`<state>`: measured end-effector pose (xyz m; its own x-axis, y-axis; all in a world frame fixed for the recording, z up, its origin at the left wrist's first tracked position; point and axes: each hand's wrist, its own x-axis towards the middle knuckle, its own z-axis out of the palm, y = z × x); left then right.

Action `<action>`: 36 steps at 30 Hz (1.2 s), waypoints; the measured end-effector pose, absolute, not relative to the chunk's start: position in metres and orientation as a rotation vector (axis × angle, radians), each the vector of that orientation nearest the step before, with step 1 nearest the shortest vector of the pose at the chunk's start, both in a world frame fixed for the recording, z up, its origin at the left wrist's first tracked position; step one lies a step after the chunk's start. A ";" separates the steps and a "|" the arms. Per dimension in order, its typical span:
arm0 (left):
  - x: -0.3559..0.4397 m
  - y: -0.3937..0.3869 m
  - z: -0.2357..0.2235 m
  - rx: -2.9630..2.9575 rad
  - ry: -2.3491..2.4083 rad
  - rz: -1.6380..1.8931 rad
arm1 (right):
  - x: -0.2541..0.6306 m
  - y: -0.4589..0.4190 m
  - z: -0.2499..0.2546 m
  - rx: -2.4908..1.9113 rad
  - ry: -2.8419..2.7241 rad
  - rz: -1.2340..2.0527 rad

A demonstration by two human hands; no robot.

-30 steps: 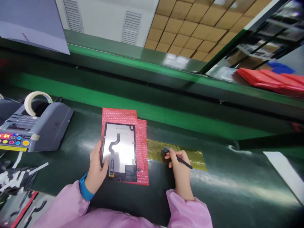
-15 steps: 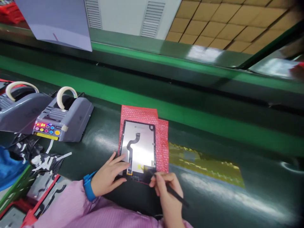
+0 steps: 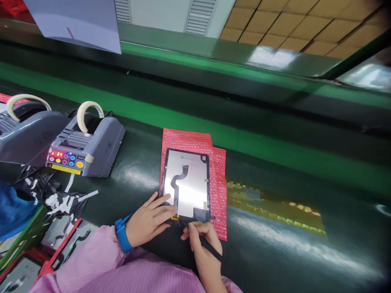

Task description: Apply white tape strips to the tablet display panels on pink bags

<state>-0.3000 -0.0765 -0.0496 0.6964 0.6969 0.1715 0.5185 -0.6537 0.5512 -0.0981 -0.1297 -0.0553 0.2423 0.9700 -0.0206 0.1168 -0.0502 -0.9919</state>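
A tablet panel [image 3: 189,183] with a silver back and a black flex cable lies face down on red bubble wrap [image 3: 186,140] on the dark green bench. My left hand [image 3: 151,219] rests with fingers stretched flat on the panel's lower left corner. My right hand [image 3: 203,244] grips a thin black tool [image 3: 210,248] like a pen, its tip at the panel's bottom edge. Both arms wear pink sleeves, and a blue band circles the left wrist.
Two grey tape dispensers [image 3: 88,140] with tape rolls stand at the left, white tape scraps [image 3: 65,199] in front of them. A yellow sheet [image 3: 275,207] lies right of the bubble wrap. A green conveyor rail [image 3: 244,142] runs behind. Trays [image 3: 58,240] sit at lower left.
My right hand has moved from the yellow sheet to the panel's bottom edge with the tool. My left hand shifted from the panel's left side to its lower corner. The view swung left.
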 end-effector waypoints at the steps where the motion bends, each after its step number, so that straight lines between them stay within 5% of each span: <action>1: -0.300 -0.076 -0.050 2.439 0.931 0.525 | -0.098 -0.129 -0.055 -1.431 -1.103 0.983; 19: -0.299 -0.075 -0.052 2.473 0.925 0.513 | -0.101 -0.128 -0.050 -1.518 -1.298 0.874; 27: -0.290 -0.080 -0.050 2.439 0.944 0.499 | -0.082 -0.132 -0.042 -1.592 -0.947 0.759; 36: -0.368 -0.070 -0.029 0.981 1.036 1.329 | -0.067 -0.127 -0.043 -1.566 -0.926 0.838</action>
<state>-0.3676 -0.0698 -0.0292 -0.0229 0.9995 -0.0234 -0.2670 0.0164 0.9636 -0.0670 -0.1275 -0.0429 0.4487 0.8926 -0.0441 0.1330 -0.1154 -0.9844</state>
